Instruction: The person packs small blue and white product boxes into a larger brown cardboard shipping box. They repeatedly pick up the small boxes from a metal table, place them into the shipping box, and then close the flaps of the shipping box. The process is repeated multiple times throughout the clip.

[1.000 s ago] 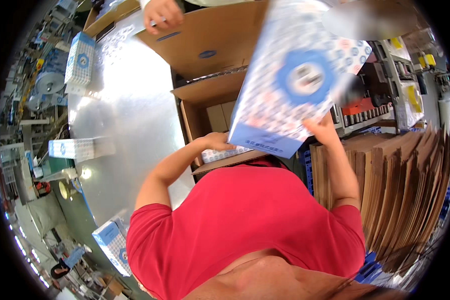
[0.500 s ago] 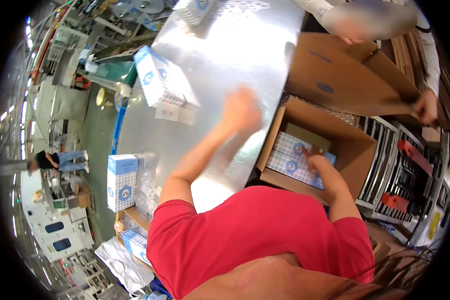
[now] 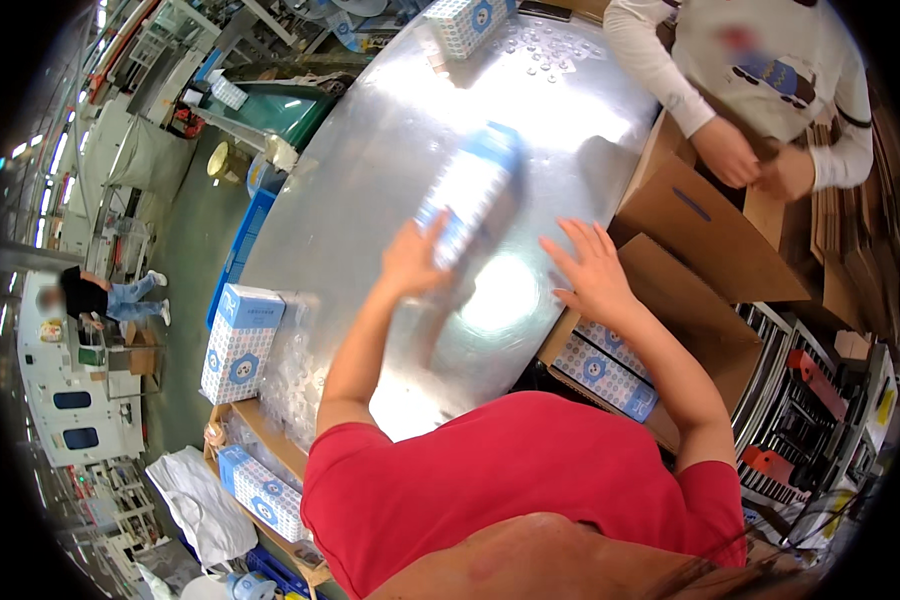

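Note:
Over the metal table (image 3: 370, 200), my left hand (image 3: 413, 258) grips the near end of a long blue-and-white patterned box (image 3: 480, 180), which is smeared by motion. My right hand (image 3: 592, 270) is open with fingers spread, holding nothing. It hovers at the table's right edge, next to an open brown carton (image 3: 715, 335). Inside that carton lie patterned boxes (image 3: 605, 372) of the same kind, side by side, partly covered by my right forearm.
Across the carton, a co-worker's hands (image 3: 755, 168) meet above another cardboard carton (image 3: 700, 215). Patterned boxes stand at the table's far end (image 3: 467, 25) and left edge (image 3: 242, 345), beside clear plastic wrap (image 3: 295, 370). A roller conveyor (image 3: 770, 430) runs at right.
My left hand has taken hold of a patterned box, which lay at the table's left and is now mid-table. My right hand has come out of the carton. The co-worker's hands have moved together.

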